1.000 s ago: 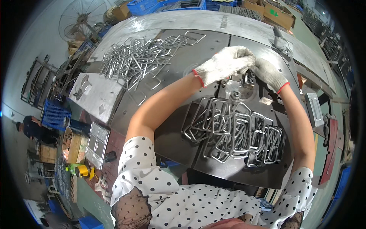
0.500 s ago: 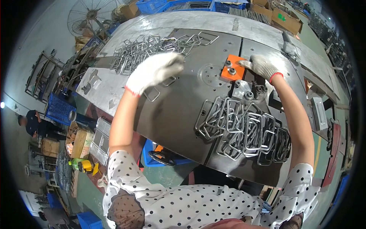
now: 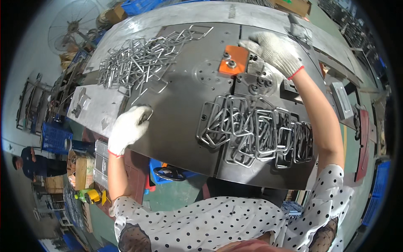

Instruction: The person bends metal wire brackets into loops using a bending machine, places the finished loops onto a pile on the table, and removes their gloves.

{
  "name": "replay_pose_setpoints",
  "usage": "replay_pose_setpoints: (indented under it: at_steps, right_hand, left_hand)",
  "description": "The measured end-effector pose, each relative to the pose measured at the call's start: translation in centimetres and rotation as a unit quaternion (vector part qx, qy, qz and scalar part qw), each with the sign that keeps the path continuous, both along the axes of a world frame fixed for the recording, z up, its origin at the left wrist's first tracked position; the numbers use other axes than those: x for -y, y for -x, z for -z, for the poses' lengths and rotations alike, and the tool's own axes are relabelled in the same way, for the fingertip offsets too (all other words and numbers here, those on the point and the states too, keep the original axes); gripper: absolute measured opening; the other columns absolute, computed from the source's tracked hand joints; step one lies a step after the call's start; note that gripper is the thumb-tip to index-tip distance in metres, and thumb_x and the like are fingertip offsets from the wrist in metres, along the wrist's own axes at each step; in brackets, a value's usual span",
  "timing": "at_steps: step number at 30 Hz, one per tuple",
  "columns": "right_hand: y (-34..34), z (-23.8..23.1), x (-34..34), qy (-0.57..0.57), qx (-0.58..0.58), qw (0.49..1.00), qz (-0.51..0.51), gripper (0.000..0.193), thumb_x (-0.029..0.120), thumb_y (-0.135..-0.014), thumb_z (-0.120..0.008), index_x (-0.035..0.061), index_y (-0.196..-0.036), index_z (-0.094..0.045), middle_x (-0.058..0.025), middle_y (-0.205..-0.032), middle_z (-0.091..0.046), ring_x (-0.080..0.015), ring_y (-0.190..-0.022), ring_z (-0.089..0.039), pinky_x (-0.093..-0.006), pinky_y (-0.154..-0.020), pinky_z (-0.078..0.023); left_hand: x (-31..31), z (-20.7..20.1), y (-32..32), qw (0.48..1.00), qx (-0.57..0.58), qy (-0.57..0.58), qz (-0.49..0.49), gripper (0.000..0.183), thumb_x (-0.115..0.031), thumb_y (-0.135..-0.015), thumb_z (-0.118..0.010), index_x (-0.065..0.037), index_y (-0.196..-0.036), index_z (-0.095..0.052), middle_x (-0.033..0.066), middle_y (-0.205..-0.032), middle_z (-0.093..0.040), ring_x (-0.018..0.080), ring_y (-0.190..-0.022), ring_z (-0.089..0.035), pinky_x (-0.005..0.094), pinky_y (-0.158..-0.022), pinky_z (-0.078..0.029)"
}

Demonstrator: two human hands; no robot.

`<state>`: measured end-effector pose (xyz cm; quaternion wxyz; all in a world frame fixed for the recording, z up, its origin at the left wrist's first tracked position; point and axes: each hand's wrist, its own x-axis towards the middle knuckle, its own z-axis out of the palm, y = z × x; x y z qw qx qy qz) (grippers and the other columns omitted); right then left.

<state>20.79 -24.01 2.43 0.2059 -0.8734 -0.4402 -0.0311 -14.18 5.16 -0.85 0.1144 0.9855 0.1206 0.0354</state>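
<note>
My left hand (image 3: 129, 129), in a white knit glove, is over the steel table's (image 3: 180, 138) near left edge. Its fingers are curled, and a small grey bit shows at the fingertips, too little to name. Beyond it lies a loose heap of bent wire frames (image 3: 134, 63). My right hand (image 3: 275, 52), gloved too, hovers at the far right of the bolted fixture (image 3: 254, 84). Its fingers reach out to the left, apart, beside the orange block (image 3: 234, 60), and nothing shows in them. Nearer me is a stack of rectangular wire frames (image 3: 264, 132).
A grey metal plate (image 3: 94, 109) adjoins the table on the left. Blue crates (image 3: 138, 6) stand beyond the far edge, and a blue bin (image 3: 157, 172) sits below the near edge. A person (image 3: 35, 161) stands far left, near a cardboard box (image 3: 82, 170).
My left hand has come back from beside the far wire heap to the near left edge, its fingers now curled. My right hand has moved off the orange block. The whole view has shifted.
</note>
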Motion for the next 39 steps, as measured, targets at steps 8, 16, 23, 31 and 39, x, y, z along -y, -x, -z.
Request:
replay_pose_setpoints:
  at_steps: [8, 16, 23, 31, 39]
  right_hand:
    - [6.6, 0.5, 3.6, -0.01, -0.168, 0.975, -0.142, 0.06, 0.059, -0.101, -0.056, 0.0026, -0.11, -0.074, -0.0221, -0.095, -0.073, -0.0407, -0.09, -0.071, -0.0474, -0.083, -0.057]
    - [10.6, 2.1, 3.8, 0.069, 0.136, 0.978, -0.141, 0.037, 0.043, -0.098, -0.062, 0.0063, -0.098, -0.063, -0.0146, -0.094, -0.065, -0.0366, -0.087, -0.068, -0.0477, -0.074, -0.056]
    - [10.7, 1.1, 4.2, 0.02, 0.077, 0.985, -0.156, 0.033, 0.036, -0.096, -0.066, 0.0038, -0.099, -0.062, -0.0178, -0.097, -0.063, -0.0401, -0.093, -0.065, -0.0489, -0.079, -0.053]
    - [11.5, -0.4, 0.8, -0.187, -0.001, 0.934, -0.305, 0.046, 0.034, -0.098, -0.067, 0.0055, -0.132, -0.058, -0.0194, -0.111, -0.068, -0.0421, -0.103, -0.065, -0.0455, -0.087, -0.054]
    - [7.0, -2.5, 1.7, -0.171, -0.122, 0.97, -0.121, 0.034, 0.024, -0.101, -0.064, 0.0016, -0.127, -0.066, -0.0158, -0.107, -0.074, -0.025, -0.099, -0.071, -0.0364, -0.088, -0.055]
  left_hand:
    - [4.6, -0.2, 3.7, 0.999, 0.0, 0.014, -0.032, 0.04, -0.028, -0.083, -0.077, -0.009, -0.117, -0.069, 0.0142, -0.108, -0.069, 0.0366, -0.097, -0.07, 0.0442, -0.082, -0.055]
    - [5.6, 0.2, 7.6, 0.989, 0.036, -0.051, 0.132, 0.051, -0.024, -0.073, -0.08, -0.009, -0.12, -0.069, 0.0162, -0.108, -0.064, 0.0367, -0.091, -0.068, 0.0423, -0.078, -0.055]
    - [7.4, -0.4, 9.0, 0.997, -0.01, -0.06, 0.035, 0.034, -0.014, -0.081, -0.077, -0.011, -0.114, -0.072, 0.0108, -0.101, -0.066, 0.033, -0.088, -0.069, 0.0406, -0.076, -0.056]
    - [6.4, -6.6, -3.0, 0.967, 0.173, 0.133, 0.133, 0.025, -0.006, -0.084, -0.078, -0.001, -0.107, -0.072, 0.0099, -0.102, -0.071, 0.0193, -0.091, -0.07, 0.0299, -0.083, -0.055]
    - [8.6, -5.7, -15.6, 0.879, 0.21, 0.395, 0.165, 0.035, -0.015, -0.088, -0.078, 0.002, -0.116, -0.068, 0.0035, -0.098, -0.07, 0.0075, -0.085, -0.062, 0.0233, -0.075, -0.051]
